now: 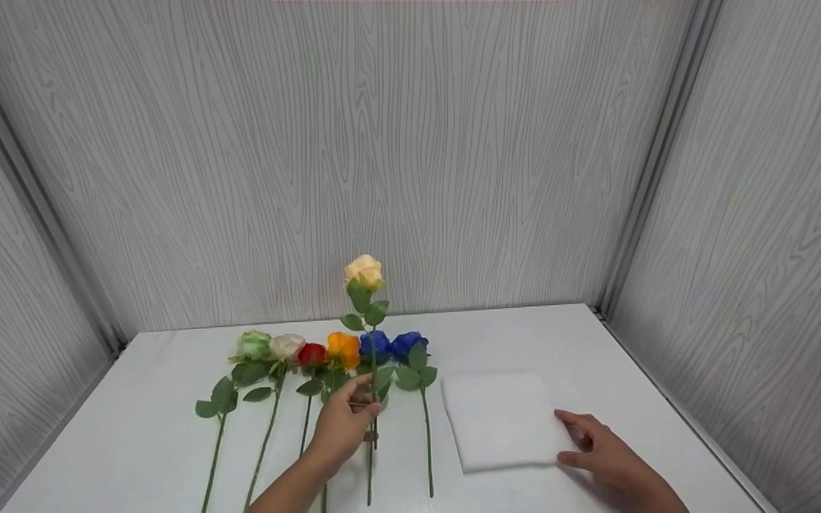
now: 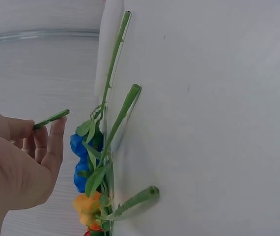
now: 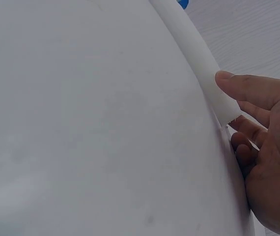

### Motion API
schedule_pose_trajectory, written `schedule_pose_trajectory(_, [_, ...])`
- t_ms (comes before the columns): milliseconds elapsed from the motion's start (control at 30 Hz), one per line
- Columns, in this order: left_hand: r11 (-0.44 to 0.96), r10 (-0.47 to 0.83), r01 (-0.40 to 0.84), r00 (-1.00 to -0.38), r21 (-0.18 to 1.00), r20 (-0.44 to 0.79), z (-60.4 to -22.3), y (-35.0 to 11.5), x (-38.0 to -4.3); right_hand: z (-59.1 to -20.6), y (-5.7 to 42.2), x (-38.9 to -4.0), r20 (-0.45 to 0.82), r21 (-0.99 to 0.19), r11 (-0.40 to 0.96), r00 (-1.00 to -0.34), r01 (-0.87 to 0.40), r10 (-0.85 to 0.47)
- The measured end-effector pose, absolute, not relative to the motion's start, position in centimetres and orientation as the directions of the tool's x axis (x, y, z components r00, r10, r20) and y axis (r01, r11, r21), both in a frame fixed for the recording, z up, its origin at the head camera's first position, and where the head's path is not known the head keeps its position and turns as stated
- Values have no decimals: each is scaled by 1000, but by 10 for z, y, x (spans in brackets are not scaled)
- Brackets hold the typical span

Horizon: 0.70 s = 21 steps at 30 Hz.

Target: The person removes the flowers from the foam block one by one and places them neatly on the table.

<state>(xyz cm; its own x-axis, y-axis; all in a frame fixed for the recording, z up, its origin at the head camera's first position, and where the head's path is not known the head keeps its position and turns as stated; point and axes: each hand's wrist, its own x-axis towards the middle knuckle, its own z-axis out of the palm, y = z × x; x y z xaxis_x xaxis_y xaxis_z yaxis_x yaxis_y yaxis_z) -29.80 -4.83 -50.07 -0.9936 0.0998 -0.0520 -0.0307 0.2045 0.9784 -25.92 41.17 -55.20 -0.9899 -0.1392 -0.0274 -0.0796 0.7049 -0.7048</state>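
Note:
My left hand (image 1: 343, 427) pinches the stem of a pale peach rose (image 1: 364, 273) and holds it upright above the table, bloom at the top with green leaves under it. In the left wrist view the cut stem end (image 2: 51, 119) sticks out from between the fingertips. On the table to the right lies a folded white cloth (image 1: 499, 420). Along its right edge rests my right hand (image 1: 606, 452), thumb and forefinger spread apart and touching it. The right wrist view has the thumb (image 3: 233, 81) against the cloth's edge and the other fingers loosely bent.
Behind and beside the left hand several roses lie in a row: a green one (image 1: 254, 344), a white one (image 1: 287, 347), a red one (image 1: 312, 354), an orange one (image 1: 343, 349) and two blue ones (image 1: 410, 345). Grey wood-grain panels (image 1: 382, 157) enclose the white table (image 1: 524, 331).

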Motion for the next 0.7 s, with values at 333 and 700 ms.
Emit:
schedule_pose_trajectory(333, [262, 72, -57, -994, 963, -78, -504, -73, -290, -551, 412, -259, -43, -712, 696, -984, -92, -174])
schedule_pose_trajectory(700, [300, 19, -92, -995, 949, -102, -498, -107, -286, -550, 410, -256, -46, -731, 678, -985, -80, -166])
